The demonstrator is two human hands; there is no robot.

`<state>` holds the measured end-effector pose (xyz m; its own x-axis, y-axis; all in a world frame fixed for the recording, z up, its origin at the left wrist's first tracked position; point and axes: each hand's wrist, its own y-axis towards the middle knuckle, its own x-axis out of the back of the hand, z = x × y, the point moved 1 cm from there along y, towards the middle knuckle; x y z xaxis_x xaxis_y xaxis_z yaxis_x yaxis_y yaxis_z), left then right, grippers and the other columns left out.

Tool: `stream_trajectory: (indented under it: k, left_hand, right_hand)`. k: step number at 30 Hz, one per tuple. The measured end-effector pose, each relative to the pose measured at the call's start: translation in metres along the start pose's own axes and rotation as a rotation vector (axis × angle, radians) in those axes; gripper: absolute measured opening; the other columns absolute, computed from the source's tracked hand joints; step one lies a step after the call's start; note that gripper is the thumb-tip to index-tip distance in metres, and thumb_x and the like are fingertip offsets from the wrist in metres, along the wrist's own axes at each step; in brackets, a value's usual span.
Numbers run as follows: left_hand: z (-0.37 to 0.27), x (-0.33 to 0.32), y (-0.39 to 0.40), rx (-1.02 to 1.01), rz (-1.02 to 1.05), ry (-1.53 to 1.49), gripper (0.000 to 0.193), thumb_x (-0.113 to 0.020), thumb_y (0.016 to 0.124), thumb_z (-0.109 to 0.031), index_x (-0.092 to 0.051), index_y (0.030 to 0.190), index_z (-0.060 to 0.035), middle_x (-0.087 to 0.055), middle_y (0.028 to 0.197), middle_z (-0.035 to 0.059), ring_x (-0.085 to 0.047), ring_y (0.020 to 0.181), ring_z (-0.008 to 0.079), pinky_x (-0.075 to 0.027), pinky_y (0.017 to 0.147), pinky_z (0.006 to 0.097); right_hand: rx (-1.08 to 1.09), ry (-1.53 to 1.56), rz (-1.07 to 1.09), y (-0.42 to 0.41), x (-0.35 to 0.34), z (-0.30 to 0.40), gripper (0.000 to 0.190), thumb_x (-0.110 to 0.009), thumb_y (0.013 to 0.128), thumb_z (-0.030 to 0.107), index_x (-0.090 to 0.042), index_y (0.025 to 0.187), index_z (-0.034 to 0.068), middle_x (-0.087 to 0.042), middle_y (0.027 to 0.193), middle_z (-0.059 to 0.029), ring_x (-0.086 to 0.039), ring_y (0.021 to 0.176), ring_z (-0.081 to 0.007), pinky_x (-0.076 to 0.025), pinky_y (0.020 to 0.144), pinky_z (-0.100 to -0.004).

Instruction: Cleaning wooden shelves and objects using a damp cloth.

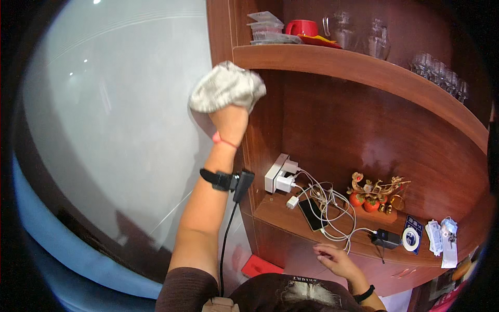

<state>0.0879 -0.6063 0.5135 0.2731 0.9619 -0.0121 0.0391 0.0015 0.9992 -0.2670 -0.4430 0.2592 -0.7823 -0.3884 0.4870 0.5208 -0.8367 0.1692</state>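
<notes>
A crumpled whitish cloth covers my left hand, which is raised against the left upright edge of a brown wooden cabinet, where it meets the pale glossy wall. The fingers are hidden under the cloth. Low in front of my body, my right hand is near the front edge of the lower shelf, fingers loosely curled and apart, with nothing seen in it. Close by on that shelf, white charging cables lie tangled around a black phone.
White plug adapters, a gold ornament with orange fruits, a black box-shaped device and small packets occupy the lower shelf. Above stand a red mug, glass jugs and small glasses. A red object lies below the cabinet's left side.
</notes>
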Motion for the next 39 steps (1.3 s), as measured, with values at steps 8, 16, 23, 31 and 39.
stream_trajectory:
  k: [8,16,23,31,39]
  left_hand:
    - [-0.017,0.023,0.054,-0.111,-0.095,-0.082,0.013,-0.058,0.080,-0.020,-0.064,0.086,-0.0094,-0.063,0.088,0.0107,-0.059,0.086,0.0293,-0.046,0.078,0.0392]
    - [0.020,0.002,0.119,-0.164,-0.218,-0.067,0.032,-0.050,0.091,-0.021,-0.058,0.119,-0.0081,-0.059,0.119,0.0144,-0.051,0.115,0.0311,-0.037,0.100,0.0386]
    - [0.012,-0.006,0.258,-0.401,-0.091,0.285,0.030,-0.046,0.090,-0.021,-0.061,0.113,-0.0082,-0.060,0.114,0.0140,-0.055,0.106,0.0312,-0.042,0.093,0.0371]
    - [0.028,-0.018,0.355,0.010,0.184,-0.045,0.040,-0.043,0.097,-0.030,-0.058,0.121,-0.0013,-0.062,0.117,0.0114,-0.056,0.104,0.0211,-0.041,0.090,0.0302]
    - [0.044,-0.021,0.325,-0.548,0.052,0.360,0.019,-0.060,0.075,-0.032,-0.062,0.081,-0.0142,-0.063,0.094,0.0127,-0.058,0.088,0.0316,-0.047,0.076,0.0405]
  right_hand:
    - [0.114,-0.095,-0.044,-0.002,0.014,0.007,0.029,-0.063,0.085,0.009,-0.062,0.114,0.003,-0.060,0.119,-0.0148,-0.057,0.111,-0.0281,-0.046,0.093,-0.0348]
    - [0.153,-0.276,-0.141,0.000,0.070,0.062,0.029,-0.061,0.083,0.008,-0.063,0.112,0.003,-0.061,0.117,-0.0156,-0.059,0.108,-0.0312,-0.048,0.091,-0.0364]
    - [0.152,-0.267,-0.206,-0.014,0.066,0.044,0.028,-0.062,0.083,0.008,-0.064,0.110,0.003,-0.061,0.117,-0.0148,-0.059,0.110,-0.0300,-0.048,0.092,-0.0370]
    - [0.077,-0.096,-0.290,-0.016,0.055,0.036,0.022,-0.064,0.082,0.006,-0.066,0.103,-0.001,-0.065,0.111,-0.0153,-0.062,0.104,-0.0277,-0.049,0.088,-0.0347]
    - [0.124,-0.088,-0.279,-0.010,0.054,0.012,0.024,-0.062,0.083,0.007,-0.066,0.106,0.001,-0.064,0.112,-0.0150,-0.061,0.106,-0.0287,-0.048,0.090,-0.0353]
